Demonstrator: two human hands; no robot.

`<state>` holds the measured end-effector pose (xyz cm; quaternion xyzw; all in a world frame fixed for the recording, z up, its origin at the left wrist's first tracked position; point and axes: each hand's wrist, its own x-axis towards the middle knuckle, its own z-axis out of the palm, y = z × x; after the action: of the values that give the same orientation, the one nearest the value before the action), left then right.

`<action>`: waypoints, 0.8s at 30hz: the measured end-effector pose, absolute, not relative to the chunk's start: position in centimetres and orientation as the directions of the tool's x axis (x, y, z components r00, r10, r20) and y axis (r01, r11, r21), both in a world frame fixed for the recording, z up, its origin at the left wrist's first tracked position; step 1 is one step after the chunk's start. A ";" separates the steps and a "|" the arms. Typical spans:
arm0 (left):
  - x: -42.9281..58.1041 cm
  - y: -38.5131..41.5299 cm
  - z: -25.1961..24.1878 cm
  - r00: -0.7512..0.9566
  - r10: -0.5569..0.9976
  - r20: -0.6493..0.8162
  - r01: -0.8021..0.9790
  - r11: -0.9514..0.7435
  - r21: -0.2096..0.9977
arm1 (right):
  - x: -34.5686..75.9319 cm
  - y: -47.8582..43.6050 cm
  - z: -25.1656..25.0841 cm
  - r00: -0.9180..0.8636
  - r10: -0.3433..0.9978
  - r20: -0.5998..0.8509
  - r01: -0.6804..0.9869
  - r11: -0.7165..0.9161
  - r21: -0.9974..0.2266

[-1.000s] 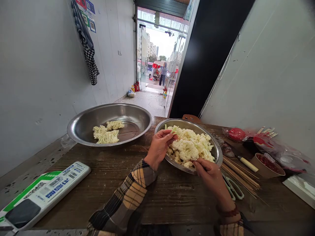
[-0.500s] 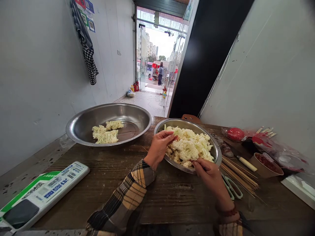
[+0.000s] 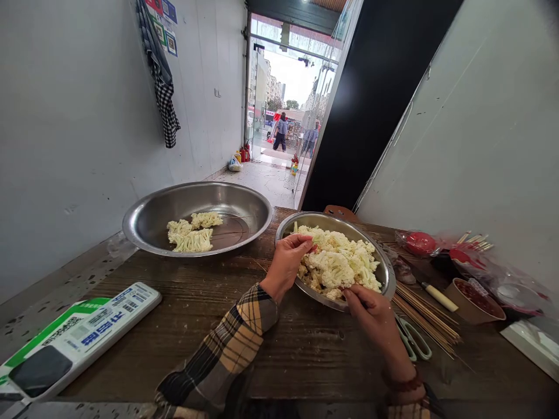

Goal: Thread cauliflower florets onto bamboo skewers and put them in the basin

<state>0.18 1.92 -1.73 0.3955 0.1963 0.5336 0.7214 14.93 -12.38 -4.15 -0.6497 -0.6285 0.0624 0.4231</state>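
My left hand (image 3: 288, 262) is pinched at the near left side of a steel bowl (image 3: 388, 278) heaped with cauliflower florets (image 3: 356, 250). What lies between its fingertips is too small to make out. My right hand (image 3: 373, 317) is closed at the bowl's near edge, its fingertips gripping the lower edge of a broad, pale cauliflower piece (image 3: 332, 270) that spans the gap between both hands. In a larger steel basin (image 3: 144, 224) to the left lie a few flat cauliflower pieces (image 3: 192, 240).
Right of the bowl lie thin wooden skewers (image 3: 430, 320), green-handled scissors (image 3: 414, 340), a knife with a pale handle (image 3: 441, 297) and a paper tub of red contents (image 3: 476, 299). A white box (image 3: 109, 320) with a phone (image 3: 41, 372) occupies the table's left side.
The view has shifted slightly, so the scene sits a little further right. Both hands keep nearly the same pose at the bowl. Outside the door, a person has walked on.
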 end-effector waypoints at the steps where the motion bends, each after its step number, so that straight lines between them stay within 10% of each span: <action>1: 0.3 1.9 -1.8 0.353 0.924 0.143 -0.610 0.112 0.784 | 14.9 -12.4 -4.2 0.201 0.868 0.454 0.766 0.150 -0.625; 14: 0.0 1.8 -1.5 0.346 0.918 0.193 -0.591 0.054 0.805 | 14.8 -12.5 -4.0 0.186 0.860 0.475 0.774 0.169 -0.610; 24: -0.6 2.7 -1.5 0.309 0.865 0.396 -0.297 -0.308 0.904 | 15.0 -12.4 -4.3 0.173 0.831 0.529 0.777 0.215 -0.592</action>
<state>-0.63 2.74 -1.49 0.6031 0.2354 0.5386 0.5392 15.01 -12.42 -4.34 -0.6256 -0.6425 0.0305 0.4415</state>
